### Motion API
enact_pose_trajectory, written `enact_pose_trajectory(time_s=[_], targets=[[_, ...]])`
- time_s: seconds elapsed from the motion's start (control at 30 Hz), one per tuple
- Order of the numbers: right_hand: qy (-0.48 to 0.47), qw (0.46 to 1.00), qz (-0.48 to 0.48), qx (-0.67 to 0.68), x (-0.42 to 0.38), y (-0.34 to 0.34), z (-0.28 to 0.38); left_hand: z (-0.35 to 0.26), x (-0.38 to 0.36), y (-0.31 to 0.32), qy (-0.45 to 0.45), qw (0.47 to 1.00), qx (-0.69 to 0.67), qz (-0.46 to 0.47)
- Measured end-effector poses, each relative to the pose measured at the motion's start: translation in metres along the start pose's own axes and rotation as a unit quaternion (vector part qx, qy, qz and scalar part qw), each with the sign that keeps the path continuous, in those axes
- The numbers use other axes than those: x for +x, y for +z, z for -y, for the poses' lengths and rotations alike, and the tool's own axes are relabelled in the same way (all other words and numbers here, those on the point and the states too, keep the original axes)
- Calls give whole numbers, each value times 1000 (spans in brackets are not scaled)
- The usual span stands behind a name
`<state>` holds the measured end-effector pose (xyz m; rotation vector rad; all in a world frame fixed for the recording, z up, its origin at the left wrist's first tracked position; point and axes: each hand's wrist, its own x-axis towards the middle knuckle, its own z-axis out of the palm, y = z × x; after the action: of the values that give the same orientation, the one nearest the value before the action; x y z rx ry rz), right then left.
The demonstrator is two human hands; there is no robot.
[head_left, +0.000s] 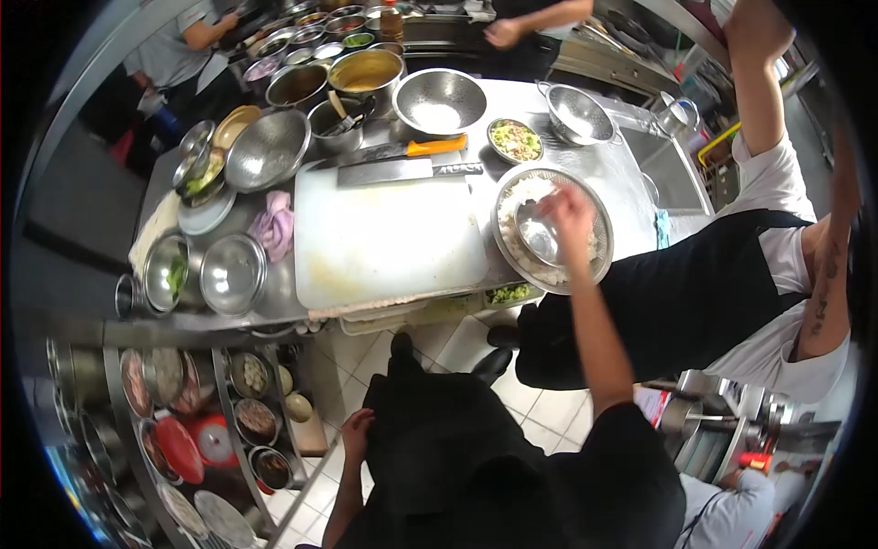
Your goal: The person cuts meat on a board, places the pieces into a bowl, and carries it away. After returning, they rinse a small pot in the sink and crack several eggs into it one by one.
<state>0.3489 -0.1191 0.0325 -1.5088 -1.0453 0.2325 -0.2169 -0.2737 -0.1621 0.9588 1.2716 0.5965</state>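
My right hand (569, 212), smeared by motion, is over the perforated metal colander (599, 197) at the right of the worktop. White, rice-like food (521, 194) lies in the colander around a small metal bowl (540, 240). The fingers overlap that bowl's upper rim; I cannot tell what they grip. Down at my side, my left hand (358, 426) hangs with loosely bent fingers and nothing visible in it. Left of the colander lies a white cutting board (389, 242), with a cleaver (389, 172) and an orange-handled knife (434, 147) along its far edge.
A person in a black apron (668, 284) stands close at the right, one arm raised. Metal bowls (233, 274), a purple cloth (273, 227) and a bowl of chopped food (515, 140) surround the board. Shelves of food containers (258, 421) are at lower left. Others work beyond.
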Motion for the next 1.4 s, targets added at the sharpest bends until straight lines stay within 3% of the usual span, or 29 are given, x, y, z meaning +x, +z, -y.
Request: enact_pose_trajectory(time_s=[0.03, 0.07, 0.1, 0.17, 0.2, 0.23, 0.3, 0.37, 0.47, 0.57, 0.6, 0.67, 0.7, 0.73, 0.77, 0.8, 0.83, 0.87, 0.9, 0.93, 0.97, 1.0, 1.03, 1.1, 1.13, 1.17, 1.23, 1.27, 1.4], targets=[[71, 996, -47, -22, 31, -8, 45, 10, 11, -10, -4, 1000, 5, 7], [7, 996, -47, -77, 74, -33, -11, 23, 25, -18, -34, 998, 46, -8], [-128, 960, -13, -249, 115, -57, -79, 34, 38, -28, -61, 994, 84, -30], [9, 980, -25, -198, 142, -57, -69, 60, 43, -55, -120, 992, 30, -36], [8, 966, -14, -259, 157, -61, -87, 63, 43, -60, -178, 983, -25, -31], [7, 948, -5, -318, 170, -68, -115, 52, 36, -62, -196, 974, 108, -40], [71, 905, 30, -418, 191, -79, -152, 76, 29, -83, -215, 970, 107, -23], [138, 893, 68, -423, 211, -82, -173, 62, 15, -88, -244, 969, -40, -23], [186, 918, 79, -343, 221, -66, -186, 38, -15, -58, -215, 967, 0, -134], [211, 921, 20, -328, 239, -60, -199, 23, -31, -25, -218, 971, -17, -99], [160, 944, 19, -289, 244, -65, -211, 23, -31, -19, -220, 970, -20, -101], [65, 974, -36, -216, 245, -70, -202, 25, -25, -8, -87, 983, 139, -87], [-165, 887, -51, -429, 279, -92, -276, 28, -19, -6, -83, 983, 142, -81], [47, 972, -63, -221, 261, -77, -169, 38, -9, -10, -62, 984, 143, -92], [-35, 938, -57, -339, 299, -104, -239, 40, 0, -16, -40, 983, 148, -98], [-421, 721, -49, -548, 282, -112, -155, 42, 11, -20, -54, 977, 183, -101], [-345, 805, -3, -483, 274, -121, -132, 37, 22, -21, -69, 968, 223, -98], [-111, 972, -33, -205, 265, -120, -119, 28, 33, -18, -87, 971, 214, -54], [1, 983, -30, -180, 233, -110, -42, 24, 43, -20, -106, 973, 206, -10], [18, 997, -79, -12, 213, -103, -19, 90, 76, -51, -24, 957, 284, 62], [61, 992, -98, -48, 179, -91, 35, 146, 105, -76, 68, 927, 349, 120], [59, 995, -78, -21, 134, -83, 89, 165, 128, -74, -2, 920, 376, 110], [7, 998, -64, 1, 99, -83, 104, 74, 99, -45, -54, 960, 240, 134], [-4, 994, -104, -26, 15, -72, 158, 111, 127, -48, -48, 973, -17, 226], [59, 992, -98, -46, -27, -70, 185, 109, 118, -38, -60, 967, -11, 247], [55, 992, -95, -63, -71, -69, 204, 85, 112, -26, -21, 958, 121, 258], [126, 988, -76, 38, -151, -72, 231, 34, 98, 0, 33, 916, 276, 288], [242, 969, -14, 38, -183, -83, 245, 20, 91, 14, -21, 926, 233, 297], [404, 912, 51, 52, -299, -120, 230, -76, 31, 97, -143, 913, 161, 347]])
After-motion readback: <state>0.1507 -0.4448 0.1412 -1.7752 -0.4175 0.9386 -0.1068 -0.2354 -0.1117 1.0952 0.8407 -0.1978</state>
